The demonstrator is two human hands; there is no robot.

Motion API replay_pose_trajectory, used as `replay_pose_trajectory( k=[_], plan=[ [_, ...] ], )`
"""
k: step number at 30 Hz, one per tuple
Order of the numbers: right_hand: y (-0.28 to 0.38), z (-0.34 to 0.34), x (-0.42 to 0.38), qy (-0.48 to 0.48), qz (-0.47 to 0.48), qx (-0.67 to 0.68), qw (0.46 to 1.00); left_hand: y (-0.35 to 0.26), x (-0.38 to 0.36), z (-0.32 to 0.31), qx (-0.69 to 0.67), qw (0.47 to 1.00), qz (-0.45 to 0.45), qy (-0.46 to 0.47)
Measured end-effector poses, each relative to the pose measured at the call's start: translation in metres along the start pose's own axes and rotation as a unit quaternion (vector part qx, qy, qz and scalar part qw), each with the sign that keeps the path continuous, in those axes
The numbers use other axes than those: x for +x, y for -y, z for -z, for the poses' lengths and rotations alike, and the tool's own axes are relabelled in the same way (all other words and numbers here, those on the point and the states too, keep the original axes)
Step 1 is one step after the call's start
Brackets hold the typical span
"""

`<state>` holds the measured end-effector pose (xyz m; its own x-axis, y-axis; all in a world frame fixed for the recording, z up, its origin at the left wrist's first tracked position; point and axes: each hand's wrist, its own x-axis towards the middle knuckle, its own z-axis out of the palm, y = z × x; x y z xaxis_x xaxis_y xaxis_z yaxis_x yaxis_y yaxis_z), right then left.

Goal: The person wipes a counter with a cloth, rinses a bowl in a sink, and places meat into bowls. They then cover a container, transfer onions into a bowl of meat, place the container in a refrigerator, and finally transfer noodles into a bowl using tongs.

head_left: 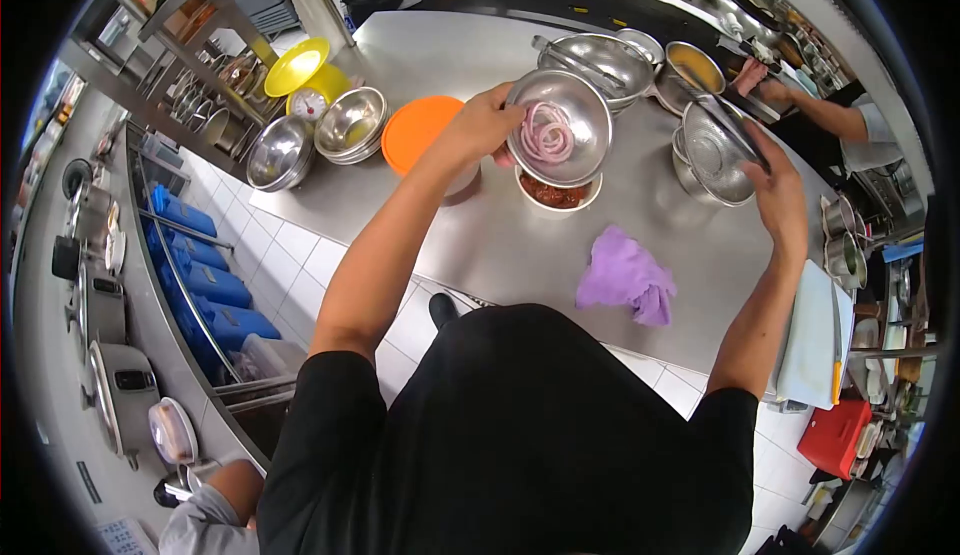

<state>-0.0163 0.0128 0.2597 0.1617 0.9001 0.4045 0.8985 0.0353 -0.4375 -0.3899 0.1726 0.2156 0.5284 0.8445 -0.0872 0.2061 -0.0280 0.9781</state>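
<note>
Steel table [480,245]; handling the onion [548,133] seems the present step.
Left hand [490,123] pinches bowl [592,130] above tub [587,202]; right hand [780,190] clasps tongs [732,127], which next move perhaps needs steady.

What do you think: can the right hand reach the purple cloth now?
Probably yes: bare table seems to lie between the right hand and the cloth, but the tongs in that hand might need putting down first.

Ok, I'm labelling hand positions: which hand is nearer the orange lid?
Left. The left hand, holding a metal bowl, is close by the orange lid; the right hand, gripping tongs, is much farther off to its right.
</note>
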Motion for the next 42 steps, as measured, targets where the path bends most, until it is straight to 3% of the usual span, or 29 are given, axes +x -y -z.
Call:
replay_pose_trajectory(
  k=[1,4,10,22,28,31,34,37,42],
  plan=[
    [0.024,0.0,-0.001,0.025,0.031,0.016,0.999,0.001,0.0,0.0,0.01,1.0,-0.003,0.008],
    [0.075,-0.012,0.006,0.168,0.007,-0.114,0.979,-0.011,-0.015,-0.007,0.06,0.998,-0.006,-0.002],
    [0.087,-0.047,0.014,0.141,0.079,-0.152,0.975,-0.005,-0.028,-0.009,0.041,0.999,-0.025,-0.013],
    [0.082,-0.054,0.009,0.15,0.059,-0.142,0.977,-0.002,-0.044,-0.018,0.008,1.0,-0.024,-0.012],
    [0.095,-0.025,-0.004,0.084,0.048,-0.071,0.993,0.012,-0.036,-0.02,0.027,0.999,-0.008,-0.034],
    [0.094,-0.023,-0.004,0.054,0.127,-0.114,0.984,0.019,-0.032,-0.021,-0.015,0.999,-0.002,-0.046],
    [0.089,-0.025,-0.004,0.01,0.148,-0.082,0.986,0.02,-0.033,-0.019,0.0,0.997,-0.015,-0.079],
    [0.092,-0.013,-0.003,0.052,0.074,-0.055,0.994,0.008,-0.036,-0.013,-0.013,0.995,-0.018,-0.097],
    [0.078,-0.015,0.0,0.131,0.038,-0.085,0.987,0.018,-0.015,0.023,0.015,0.982,-0.05,-0.184]
  ],
)
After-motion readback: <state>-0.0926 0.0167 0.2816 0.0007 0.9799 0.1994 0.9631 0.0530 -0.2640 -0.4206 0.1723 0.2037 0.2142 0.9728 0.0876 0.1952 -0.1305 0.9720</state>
